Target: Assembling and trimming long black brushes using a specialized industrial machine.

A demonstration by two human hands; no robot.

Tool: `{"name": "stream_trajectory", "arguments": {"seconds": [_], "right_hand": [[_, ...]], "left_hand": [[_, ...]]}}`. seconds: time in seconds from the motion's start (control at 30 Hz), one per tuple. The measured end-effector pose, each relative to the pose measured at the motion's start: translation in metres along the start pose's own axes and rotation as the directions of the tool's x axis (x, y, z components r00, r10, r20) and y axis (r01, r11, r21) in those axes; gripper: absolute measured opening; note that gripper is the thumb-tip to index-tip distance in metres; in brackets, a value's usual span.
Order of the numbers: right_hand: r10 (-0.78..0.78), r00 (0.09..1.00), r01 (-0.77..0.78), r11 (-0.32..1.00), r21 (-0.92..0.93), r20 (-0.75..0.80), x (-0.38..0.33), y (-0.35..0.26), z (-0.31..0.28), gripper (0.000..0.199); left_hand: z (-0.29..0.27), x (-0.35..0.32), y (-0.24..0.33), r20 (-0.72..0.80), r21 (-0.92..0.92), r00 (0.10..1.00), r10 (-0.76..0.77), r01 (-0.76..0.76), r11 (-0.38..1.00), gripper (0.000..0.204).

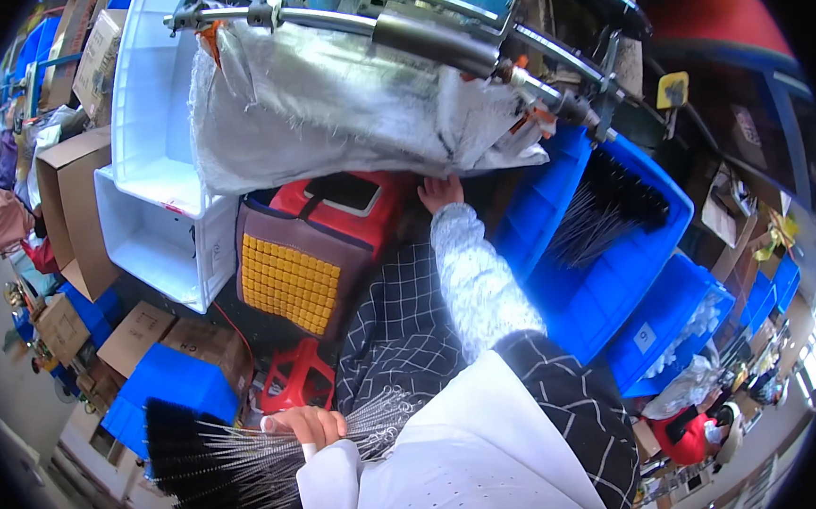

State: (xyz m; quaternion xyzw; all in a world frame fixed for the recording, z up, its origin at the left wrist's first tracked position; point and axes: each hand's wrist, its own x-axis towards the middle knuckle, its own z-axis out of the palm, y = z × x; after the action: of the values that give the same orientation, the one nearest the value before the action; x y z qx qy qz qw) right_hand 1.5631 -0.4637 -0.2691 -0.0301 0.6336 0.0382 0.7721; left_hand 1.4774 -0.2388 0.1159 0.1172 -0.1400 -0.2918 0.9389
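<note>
On the left, my left hand (308,426) is closed around a bundle of twisted-wire brushes (242,455). Their black bristles fan out to the left, and the looped wire ends lie toward my lap. One fingertip has a white covering. My right hand (441,194) reaches forward to the lower edge of a white woven sack (322,109) draped below a metal bar frame (431,40). Its fingers look slightly apart with nothing visible in them; the tips are partly hidden by the sack edge.
A red plastic stool or chair with a yellow beaded pad (291,280) stands ahead, left of my right hand. White bins (166,238) are beyond it. To the right, a blue bin (562,291) contains more black brushes (612,193). Cardboard boxes (139,332) stand at left.
</note>
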Motion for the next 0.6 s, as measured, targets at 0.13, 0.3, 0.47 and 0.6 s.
{"name": "stream_trajectory", "arguments": {"seconds": [0.13,0.3,0.47,0.6], "right_hand": [[0.069,0.998,-0.070,0.968,0.243,0.013,-0.089,-0.006,0.008,0.018],[0.228,0.922,-0.248,0.968,0.026,0.313,-0.241,-0.029,0.056,0.017],[0.212,0.759,-0.190,0.976,-0.102,0.615,-0.338,-0.063,0.144,0.022],[0.178,0.622,-0.112,0.984,-0.138,0.762,-0.387,-0.086,0.178,0.022]], "left_hand": [[-0.002,0.044,-0.008,0.117,-0.010,0.993,-0.029,0.031,0.999,0.071],[0.015,0.083,-0.004,0.152,-0.011,0.984,-0.097,0.100,0.995,0.071],[0.037,0.106,0.005,0.188,0.042,0.975,-0.121,0.115,0.992,0.067],[0.057,0.113,0.016,0.188,0.143,0.960,-0.208,0.182,0.973,0.076]]}}
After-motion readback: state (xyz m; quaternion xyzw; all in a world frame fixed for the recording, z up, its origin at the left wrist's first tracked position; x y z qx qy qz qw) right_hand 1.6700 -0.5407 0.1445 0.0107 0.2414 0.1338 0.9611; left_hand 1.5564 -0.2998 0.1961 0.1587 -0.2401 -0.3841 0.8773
